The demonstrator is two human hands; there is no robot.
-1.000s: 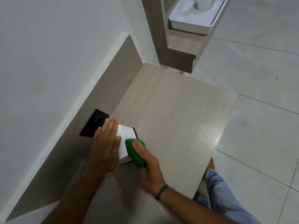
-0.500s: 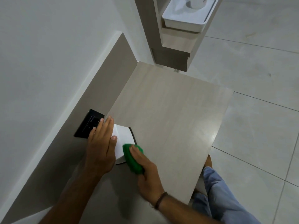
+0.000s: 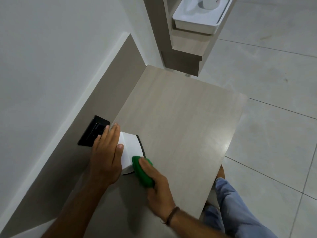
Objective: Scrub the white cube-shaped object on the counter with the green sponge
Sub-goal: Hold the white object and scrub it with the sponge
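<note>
A white cube-shaped object [image 3: 131, 149] with a dark edge on its right side stands on the pale wood-grain counter [image 3: 180, 127], near the back panel. My left hand [image 3: 107, 154] lies flat against the cube's left face, thumb on its top edge, steadying it. My right hand [image 3: 155, 183] grips a green sponge [image 3: 141, 170] and presses it against the cube's near right corner. The cube's left side is hidden by my left hand.
A black wall socket [image 3: 92, 131] sits in the grey back panel just left of the cube. A white tray [image 3: 197, 19] with a white container rests on a shelf unit at the far end. The counter's right edge drops to a tiled floor [image 3: 274, 83]; my jeans-clad leg [image 3: 240, 212] is below.
The sponge has slid down along the cube's right face towards its near corner. My left hand has kept its hold on the cube.
</note>
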